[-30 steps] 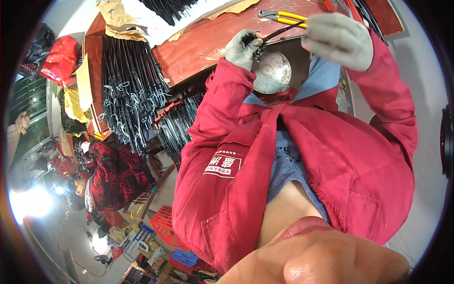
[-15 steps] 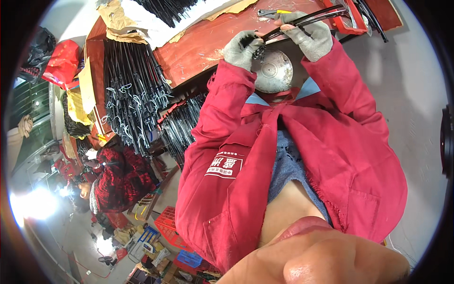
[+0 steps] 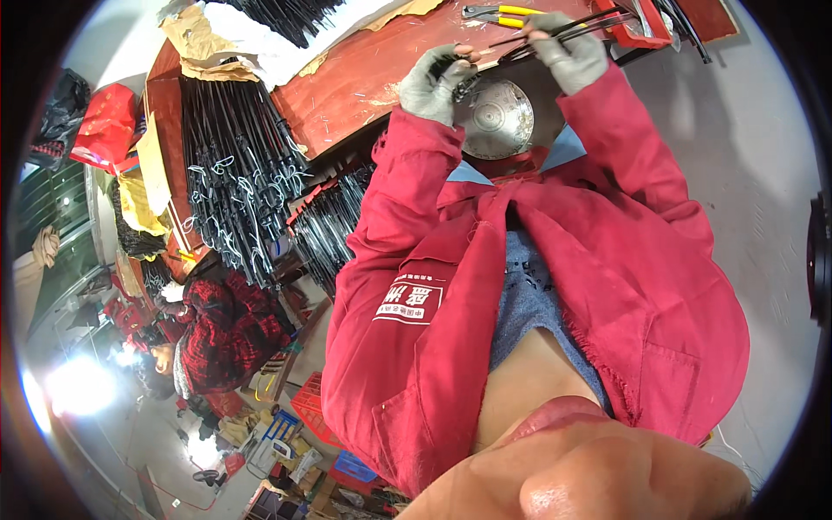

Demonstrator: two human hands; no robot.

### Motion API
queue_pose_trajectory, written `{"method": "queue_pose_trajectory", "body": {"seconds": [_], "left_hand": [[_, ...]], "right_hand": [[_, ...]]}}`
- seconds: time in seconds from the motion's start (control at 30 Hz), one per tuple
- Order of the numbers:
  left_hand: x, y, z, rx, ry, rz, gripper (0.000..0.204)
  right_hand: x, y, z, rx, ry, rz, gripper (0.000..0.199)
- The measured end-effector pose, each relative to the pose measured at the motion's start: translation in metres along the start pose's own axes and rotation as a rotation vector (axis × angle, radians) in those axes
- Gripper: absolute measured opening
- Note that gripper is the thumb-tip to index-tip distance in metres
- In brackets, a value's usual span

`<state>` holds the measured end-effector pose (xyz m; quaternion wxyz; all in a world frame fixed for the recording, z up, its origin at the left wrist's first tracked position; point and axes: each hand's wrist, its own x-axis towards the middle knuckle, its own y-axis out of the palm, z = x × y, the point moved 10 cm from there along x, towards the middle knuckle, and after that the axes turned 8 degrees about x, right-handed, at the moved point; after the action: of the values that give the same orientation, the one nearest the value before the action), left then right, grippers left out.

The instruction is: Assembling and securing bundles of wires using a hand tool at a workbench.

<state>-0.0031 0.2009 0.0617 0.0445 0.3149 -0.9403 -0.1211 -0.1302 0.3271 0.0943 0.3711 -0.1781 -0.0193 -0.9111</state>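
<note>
Both my hands wear grey gloves with bare fingertips. My right hand [image 3: 568, 56] is closed around several thin black rods [image 3: 598, 24], which slant up to the right toward a red tray. To its left, my left hand [image 3: 438, 82] has its fingers curled in, just short of the rods' near end. Something dark and small shows at its palm, too unclear to name. Below the hands is a round, worn metal disc [image 3: 496, 120]. Cutting pliers [image 3: 503, 14] with yellow handles lie on the red table, just beyond my hands.
The red tabletop [image 3: 355, 91] has scattered bits on it. A red tray [image 3: 646, 26] sits at its right end. Bundles of black rods with white ties [image 3: 238, 173] hang off the left side. Another person [image 3: 225, 329] in a red-and-black checked top works at far left, near crates.
My left hand has come away from the rods and shifted slightly left. The rods in my right hand now spread apart, and more of the pliers shows.
</note>
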Motion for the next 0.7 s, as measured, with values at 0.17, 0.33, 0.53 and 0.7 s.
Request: {"method": "queue_pose_trajectory", "body": {"seconds": [0.17,0.33,0.53,0.7], "left_hand": [[0.000,0.006,-0.010,0.010,-0.015,0.024,0.018],[0.001,0.012,-0.009,0.262,-0.012,0.062,0.025],[0.007,0.012,-0.025,0.291,0.274,0.151,0.021],[0.003,-0.012,-0.010,-0.057,-0.078,0.027,0.017]], "right_hand": [[-0.013,0.033,-0.034,-0.043,0.032,0.071,0.018],[-0.013,0.071,-0.031,-0.043,0.100,0.285,0.022],[-0.027,0.077,-0.016,-0.366,0.121,0.572,0.042],[0.002,-0.032,0.011,-0.462,-0.474,0.240,0.034]]}}
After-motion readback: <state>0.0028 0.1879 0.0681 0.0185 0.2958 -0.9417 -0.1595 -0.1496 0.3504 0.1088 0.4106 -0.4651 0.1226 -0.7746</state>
